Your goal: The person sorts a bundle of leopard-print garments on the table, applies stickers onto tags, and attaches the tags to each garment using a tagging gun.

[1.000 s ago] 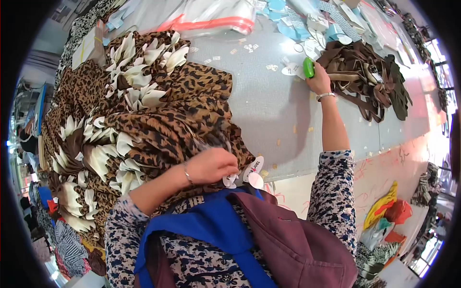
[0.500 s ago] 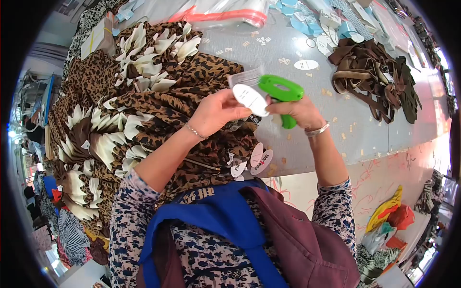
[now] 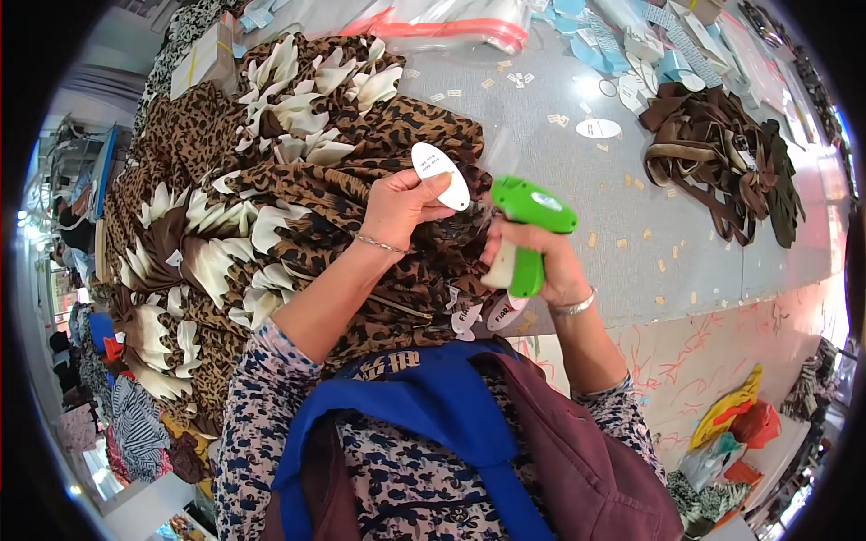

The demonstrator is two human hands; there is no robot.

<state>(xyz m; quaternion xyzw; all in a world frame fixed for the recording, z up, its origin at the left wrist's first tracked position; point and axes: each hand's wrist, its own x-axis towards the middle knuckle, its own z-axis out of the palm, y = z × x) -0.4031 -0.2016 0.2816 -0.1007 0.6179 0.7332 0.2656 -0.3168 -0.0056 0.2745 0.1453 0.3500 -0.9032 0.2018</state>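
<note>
Between the thumb and fingers of my left hand (image 3: 402,205) is a white oval hang tag (image 3: 439,177), printed with small text and with a hole at its lower end. My right hand (image 3: 550,261) is wrapped round a green tagging gun (image 3: 538,209) with a pale trigger, just right of the tag and apart from it. Under both hands spreads a leopard-print garment (image 3: 352,194) with cream flower shapes. More oval tags (image 3: 505,311) with dark lettering lie at its near edge, partly hidden below my right hand.
A pile of brown straps (image 3: 713,162) lies at the right of the grey table (image 3: 595,207). Another white oval tag (image 3: 597,128) and small paper bits are scattered there. Clear plastic bags with a red edge (image 3: 451,32) and blue labels (image 3: 586,45) are at the back.
My right hand has turned the tagging gun more upright and drawn slightly down, away from the tag. My left hand has tilted the tag steeper. The whole view has shifted a little.
</note>
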